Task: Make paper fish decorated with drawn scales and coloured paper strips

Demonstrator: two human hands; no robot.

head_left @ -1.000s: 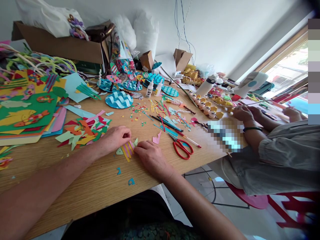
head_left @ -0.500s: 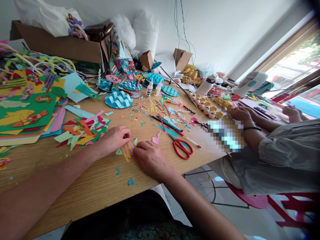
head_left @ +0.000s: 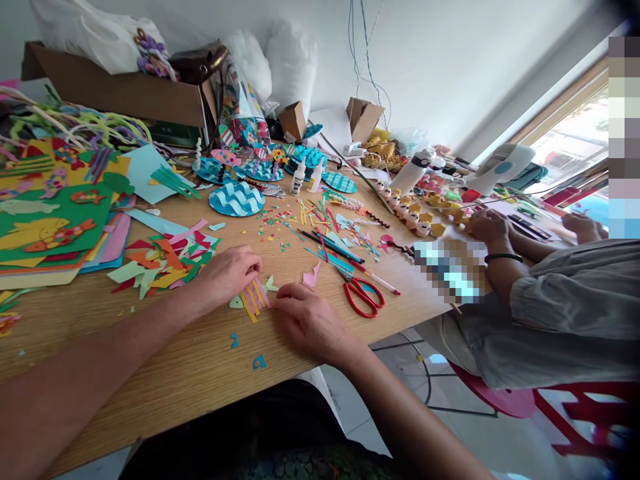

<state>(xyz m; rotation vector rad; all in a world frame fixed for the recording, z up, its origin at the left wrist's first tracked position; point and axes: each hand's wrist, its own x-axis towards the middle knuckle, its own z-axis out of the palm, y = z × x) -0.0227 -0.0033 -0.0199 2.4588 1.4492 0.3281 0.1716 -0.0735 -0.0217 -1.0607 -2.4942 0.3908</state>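
A small paper fish [head_left: 255,299] with yellow and pink stripes and a pale green head lies flat on the wooden table. My left hand [head_left: 233,272] is closed, thumb and fingers pinched at the fish's upper edge. Close by the ends of its stripes on the right is my right hand [head_left: 305,317], fingers curled together; what is under its fingertips, if anything, is hidden. A pale green paper scrap [head_left: 271,285] sits between the hands. Beyond my right hand lie a pink scrap [head_left: 311,275] and red-handled scissors [head_left: 363,297].
Colourful paper offcuts [head_left: 167,257] are heaped at left beside stacked card [head_left: 55,213]. Glue bottles [head_left: 299,177] and a blue wavy-striped disc [head_left: 237,200] stand farther back. Pencils [head_left: 340,245] lie ahead. At right, a co-worker's hands [head_left: 490,227] are over the table.
My right hand has shifted slightly right, away from the fish, uncovering more of the stripe ends and the green scrap. My left hand stays at the fish's upper edge.
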